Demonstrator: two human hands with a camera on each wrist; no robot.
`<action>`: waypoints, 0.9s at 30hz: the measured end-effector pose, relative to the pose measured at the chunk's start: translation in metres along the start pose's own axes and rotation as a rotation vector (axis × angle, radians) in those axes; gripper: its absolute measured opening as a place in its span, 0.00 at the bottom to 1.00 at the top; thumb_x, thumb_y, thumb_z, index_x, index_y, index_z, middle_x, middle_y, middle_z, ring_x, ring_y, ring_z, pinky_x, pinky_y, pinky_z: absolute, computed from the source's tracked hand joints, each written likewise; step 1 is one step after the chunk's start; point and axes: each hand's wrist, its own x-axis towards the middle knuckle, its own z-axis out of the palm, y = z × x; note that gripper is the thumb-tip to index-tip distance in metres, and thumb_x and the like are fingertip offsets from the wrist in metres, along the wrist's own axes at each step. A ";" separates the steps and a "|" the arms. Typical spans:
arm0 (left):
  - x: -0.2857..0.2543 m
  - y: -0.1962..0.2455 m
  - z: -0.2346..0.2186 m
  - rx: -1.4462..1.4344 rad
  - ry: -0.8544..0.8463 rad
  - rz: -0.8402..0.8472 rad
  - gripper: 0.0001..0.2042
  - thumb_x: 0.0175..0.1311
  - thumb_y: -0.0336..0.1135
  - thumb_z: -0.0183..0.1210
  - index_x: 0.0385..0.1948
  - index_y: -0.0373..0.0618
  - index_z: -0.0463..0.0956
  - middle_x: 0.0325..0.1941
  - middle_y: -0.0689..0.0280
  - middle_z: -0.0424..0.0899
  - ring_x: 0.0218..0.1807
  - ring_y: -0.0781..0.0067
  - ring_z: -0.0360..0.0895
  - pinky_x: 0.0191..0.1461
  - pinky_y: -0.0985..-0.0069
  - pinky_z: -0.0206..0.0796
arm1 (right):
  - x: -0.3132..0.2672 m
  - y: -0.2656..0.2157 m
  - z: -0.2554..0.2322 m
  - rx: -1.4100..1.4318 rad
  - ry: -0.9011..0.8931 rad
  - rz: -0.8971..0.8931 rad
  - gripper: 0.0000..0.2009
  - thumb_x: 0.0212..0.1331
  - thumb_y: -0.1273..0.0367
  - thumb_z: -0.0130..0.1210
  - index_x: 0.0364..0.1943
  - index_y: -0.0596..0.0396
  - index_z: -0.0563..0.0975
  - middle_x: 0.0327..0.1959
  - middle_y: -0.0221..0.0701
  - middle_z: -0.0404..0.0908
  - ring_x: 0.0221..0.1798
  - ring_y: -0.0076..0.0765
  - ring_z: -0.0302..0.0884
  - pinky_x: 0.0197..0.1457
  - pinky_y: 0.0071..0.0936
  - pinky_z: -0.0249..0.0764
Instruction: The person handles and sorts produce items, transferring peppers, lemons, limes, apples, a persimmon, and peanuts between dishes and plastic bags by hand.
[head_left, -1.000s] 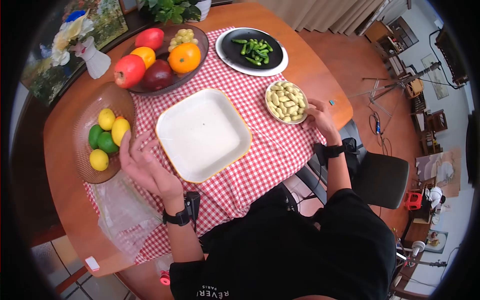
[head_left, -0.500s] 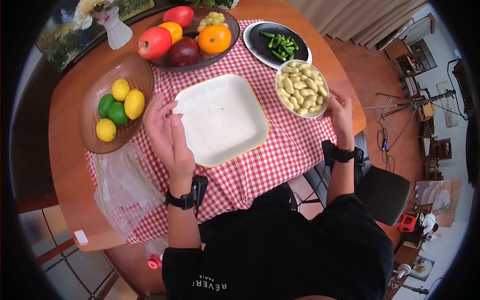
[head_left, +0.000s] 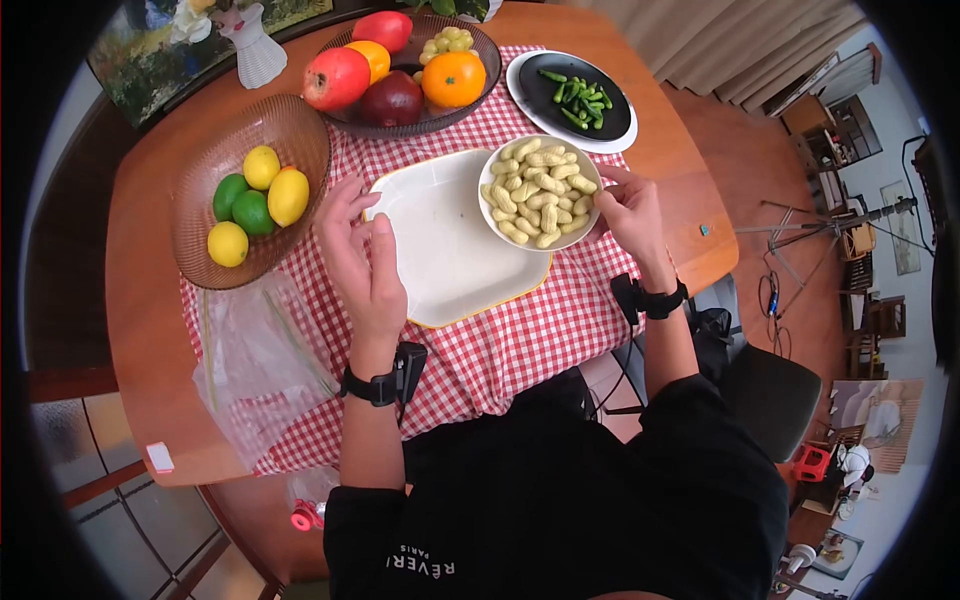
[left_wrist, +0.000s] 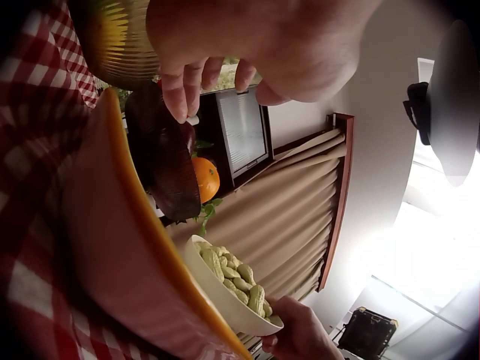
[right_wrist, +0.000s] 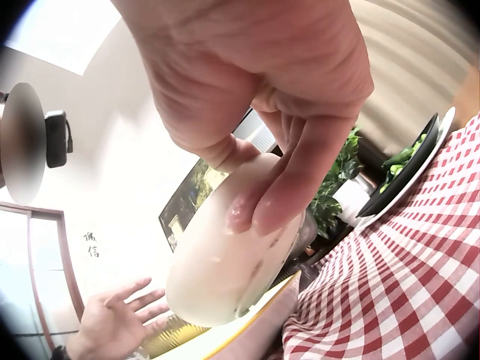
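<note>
My right hand point(head_left: 630, 212) grips a white bowl point(right_wrist: 217, 255) by its right side, thumb at the rim and fingers under the wall. Unshelled peanuts point(head_left: 540, 190) fill the bowl. It is held over the right part of a square white baking dish point(head_left: 440, 270) with a yellow rim, hiding that corner in the head view. In the left wrist view the bowl tilts slightly beyond the dish's rim. My left hand point(head_left: 362, 262) hovers at the dish's left edge, fingers spread and relaxed, holding nothing.
Left of the dish stands a brown ribbed bowl point(head_left: 190, 235) of lemons and limes. Behind is a dark fruit bowl point(head_left: 480, 95). A black plate point(head_left: 600, 85) with green peppers lies at the back right. A clear plastic bag point(head_left: 250, 360) lies on the checkered cloth point(head_left: 480, 360).
My right hand has lifted the bowl of peanuts off the cloth and carried it left over the dish. My left hand has moved from beside the lemons to the dish's left edge.
</note>
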 end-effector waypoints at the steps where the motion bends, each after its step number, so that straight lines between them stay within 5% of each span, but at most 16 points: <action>1: 0.000 -0.001 0.000 -0.012 0.000 -0.011 0.22 0.79 0.30 0.51 0.70 0.33 0.63 0.75 0.52 0.68 0.66 0.62 0.75 0.66 0.67 0.70 | 0.000 -0.001 0.001 -0.001 0.003 -0.015 0.22 0.61 0.76 0.54 0.59 0.72 0.80 0.24 0.40 0.87 0.20 0.28 0.84 0.24 0.25 0.79; 11: 0.002 0.000 0.002 -0.029 0.010 0.030 0.19 0.76 0.29 0.55 0.66 0.36 0.69 0.71 0.52 0.70 0.62 0.64 0.76 0.57 0.70 0.75 | 0.003 -0.006 0.011 -0.085 0.009 -0.046 0.23 0.59 0.74 0.55 0.58 0.72 0.81 0.24 0.40 0.88 0.20 0.27 0.85 0.26 0.25 0.80; 24: 0.000 -0.001 0.000 -0.011 -0.004 -0.011 0.19 0.76 0.30 0.56 0.66 0.37 0.70 0.70 0.53 0.70 0.62 0.63 0.77 0.58 0.69 0.74 | 0.004 -0.005 0.018 -0.113 0.005 -0.065 0.21 0.60 0.74 0.55 0.57 0.72 0.81 0.23 0.38 0.87 0.19 0.27 0.84 0.25 0.23 0.78; 27: -0.001 0.004 -0.001 0.027 -0.042 -0.018 0.21 0.77 0.29 0.54 0.69 0.35 0.67 0.73 0.54 0.68 0.64 0.63 0.75 0.65 0.68 0.70 | 0.003 -0.006 0.020 -0.100 0.017 -0.062 0.21 0.59 0.74 0.55 0.57 0.71 0.82 0.22 0.38 0.87 0.19 0.27 0.84 0.25 0.23 0.78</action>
